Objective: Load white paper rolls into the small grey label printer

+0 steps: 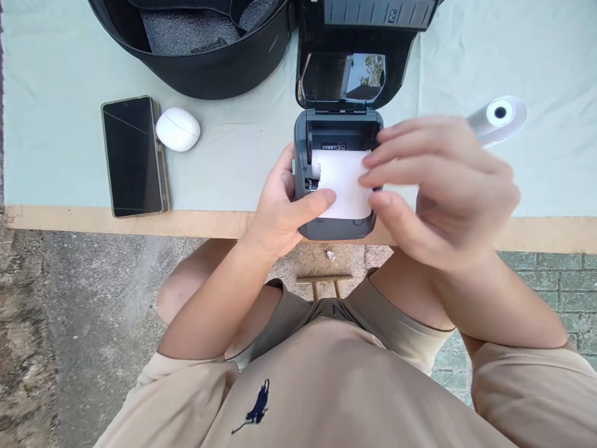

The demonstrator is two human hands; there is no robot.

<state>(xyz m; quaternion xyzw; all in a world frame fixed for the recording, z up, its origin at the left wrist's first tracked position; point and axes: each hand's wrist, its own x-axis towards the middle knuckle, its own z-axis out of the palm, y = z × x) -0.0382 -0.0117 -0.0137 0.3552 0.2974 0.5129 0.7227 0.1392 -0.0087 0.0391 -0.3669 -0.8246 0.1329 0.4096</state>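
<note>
A dark grey printer point(333, 229) sits at the table's front edge with its black lid point(357, 40) swung up and back. White paper point(347, 186) from a roll lies in the opened compartment and reaches down over its front part. My left hand point(291, 208) is wrapped round the printer's left side, its thumb pressing on the paper. Over the right side of the compartment is my right hand point(443, 186), fingers spread and slightly blurred, fingertips at the paper's right edge. Whether they touch the paper is unclear.
A black zippered case point(214, 74) stands open at the back left. Below it lie a phone point(135, 155) and a white rounded object point(178, 129). To the right, partly behind my right hand, is a white paper roll point(501, 115). The table's wooden edge point(205, 224) runs across the front.
</note>
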